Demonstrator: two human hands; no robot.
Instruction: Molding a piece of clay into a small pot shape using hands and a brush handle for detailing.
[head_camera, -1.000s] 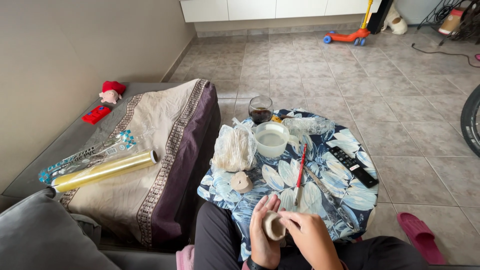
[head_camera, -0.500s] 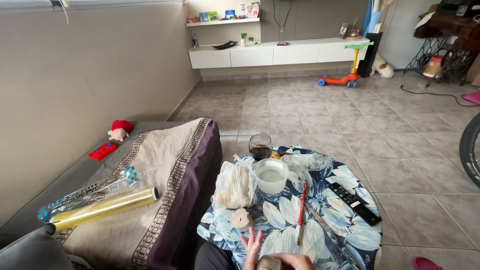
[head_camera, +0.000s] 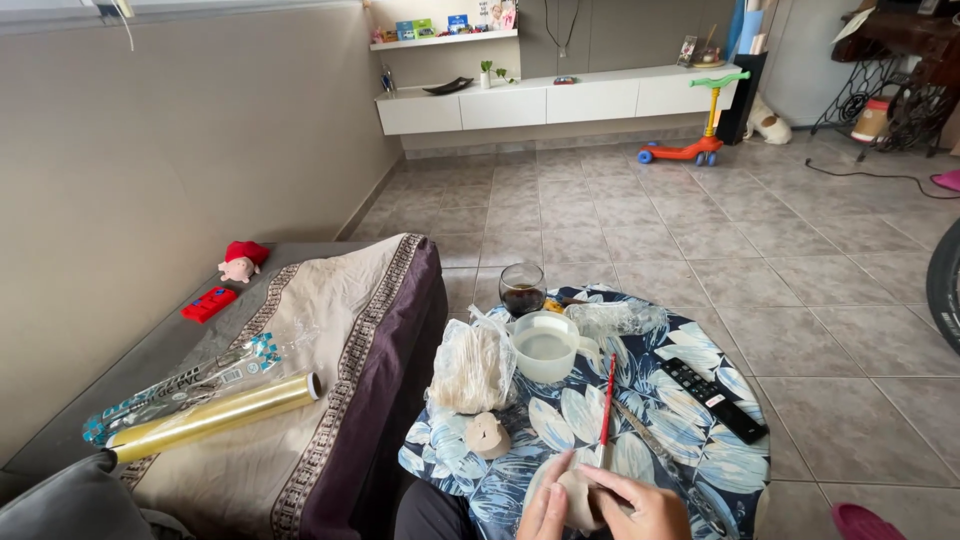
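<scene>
Both hands at the frame's 6 o'clock edge: left hand (head_camera: 548, 505) and right hand (head_camera: 640, 510) clasped together around a pale clay lump (head_camera: 580, 500), fingers wrapped on either side. Just beyond, toward 12 o'clock on the floral tablecloth (head_camera: 690, 450): red stick (head_camera: 607, 400) and white cup (head_camera: 545, 347); at 10 o'clock, a second clay piece (head_camera: 488, 436).

Two hands, left (head_camera: 546, 508) and right (head_camera: 640, 510), near edge. One clay lump (head_camera: 581, 500) between them, a second (head_camera: 488, 435) on the table, maybe clay. One glass (head_camera: 522, 288), one cup (head_camera: 545, 346), two bags (head_camera: 472, 367) (head_camera: 615, 318), one remote (head_camera: 712, 398), one red stick (head_camera: 606, 404). Left: two rolls (head_camera: 215, 417) (head_camera: 180, 385). Far: one scooter (head_camera: 690, 140).
</scene>
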